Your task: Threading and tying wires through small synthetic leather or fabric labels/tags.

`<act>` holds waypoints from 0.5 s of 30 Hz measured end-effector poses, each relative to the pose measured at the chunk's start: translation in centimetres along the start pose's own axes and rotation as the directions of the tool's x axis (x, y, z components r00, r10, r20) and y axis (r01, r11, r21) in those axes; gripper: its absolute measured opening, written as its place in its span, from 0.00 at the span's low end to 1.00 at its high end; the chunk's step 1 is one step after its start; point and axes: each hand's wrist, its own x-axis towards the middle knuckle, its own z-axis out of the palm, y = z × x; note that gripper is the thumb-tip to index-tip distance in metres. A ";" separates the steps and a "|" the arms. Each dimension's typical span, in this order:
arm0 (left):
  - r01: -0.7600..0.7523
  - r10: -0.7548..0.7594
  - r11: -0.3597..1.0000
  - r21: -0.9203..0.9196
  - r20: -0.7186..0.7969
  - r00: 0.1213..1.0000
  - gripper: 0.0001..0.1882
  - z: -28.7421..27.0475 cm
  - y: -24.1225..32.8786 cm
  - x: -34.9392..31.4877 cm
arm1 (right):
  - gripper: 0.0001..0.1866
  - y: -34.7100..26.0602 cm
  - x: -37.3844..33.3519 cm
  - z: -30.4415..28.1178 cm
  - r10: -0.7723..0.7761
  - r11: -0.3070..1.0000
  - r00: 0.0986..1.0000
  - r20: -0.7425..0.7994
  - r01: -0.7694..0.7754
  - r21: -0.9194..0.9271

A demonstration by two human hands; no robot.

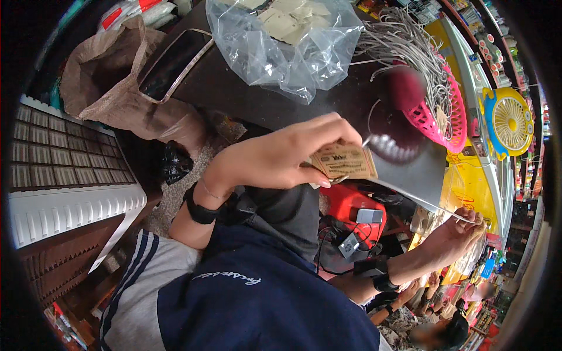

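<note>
Head | left fingers (349,133) partly hide tan tag (344,161) | clear bag (275,64) cropped

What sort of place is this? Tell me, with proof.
Probably a small shop doubling as a workspace: packed shelves run along the right, and a pink basket holds grey cords by a dark table.

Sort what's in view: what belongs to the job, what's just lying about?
Likely in the job:
tan printed card
thin white cord
clear plastic bag of cream cards
pink plastic basket of grey cords

Likely lying about:
round yellow-blue fan
brown fabric sack
</note>
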 end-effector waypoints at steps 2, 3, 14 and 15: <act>0.091 -0.110 0.978 -0.190 -0.092 0.990 0.32 -0.2 -0.1 -0.3 | 0.11 -0.4 -0.9 0.4 0.042 0.997 0.992 0.122 -0.034 -0.070; 0.088 -0.117 0.964 -0.252 -0.102 0.988 0.34 -0.2 -0.2 -0.4 | 0.10 -0.6 -1.4 0.7 0.091 0.988 0.966 0.242 -0.057 -0.142; -0.040 0.003 0.875 -0.483 -0.076 0.997 0.34 0.4 1.5 -0.1 | 0.05 -0.7 -9.7 9.3 0.312 0.818 0.737 0.600 0.114 -0.565; -0.048 -0.002 0.840 -0.540 -0.092 0.996 0.34 0.5 1.6 -0.2 | 0.08 -0.3 -10.0 9.1 0.296 0.858 0.731 0.615 0.080 -0.507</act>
